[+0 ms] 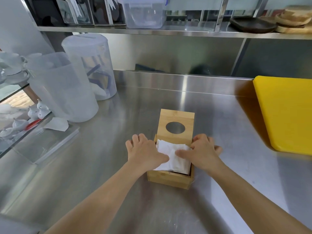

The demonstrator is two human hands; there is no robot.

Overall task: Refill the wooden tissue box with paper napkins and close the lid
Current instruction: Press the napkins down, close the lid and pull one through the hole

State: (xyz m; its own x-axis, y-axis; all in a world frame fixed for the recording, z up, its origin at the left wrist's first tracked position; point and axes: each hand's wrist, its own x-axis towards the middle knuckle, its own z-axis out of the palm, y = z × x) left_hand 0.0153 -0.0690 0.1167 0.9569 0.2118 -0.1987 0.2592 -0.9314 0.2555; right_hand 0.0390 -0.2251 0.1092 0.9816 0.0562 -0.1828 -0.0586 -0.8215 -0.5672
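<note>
A square wooden tissue box (168, 179) stands on the steel counter in front of me. Its lid (176, 119), with an oval hole, stands up at the far side, hinged open. A stack of white paper napkins (170, 157) fills the box and sticks up a little above the rim. My left hand (143, 150) lies over the box's left edge with the thumb pressing on the napkins. My right hand (203, 152) lies over the right edge, its thumb also on the napkins. Fingers of both hands are spread along the box sides.
Two tall translucent plastic containers (67, 88) stand at the back left. A yellow cutting board (287, 114) lies at the right. A loose white napkin (57, 124) rests on a flat tray at the left. A shelf with boxes and wooden plates runs overhead.
</note>
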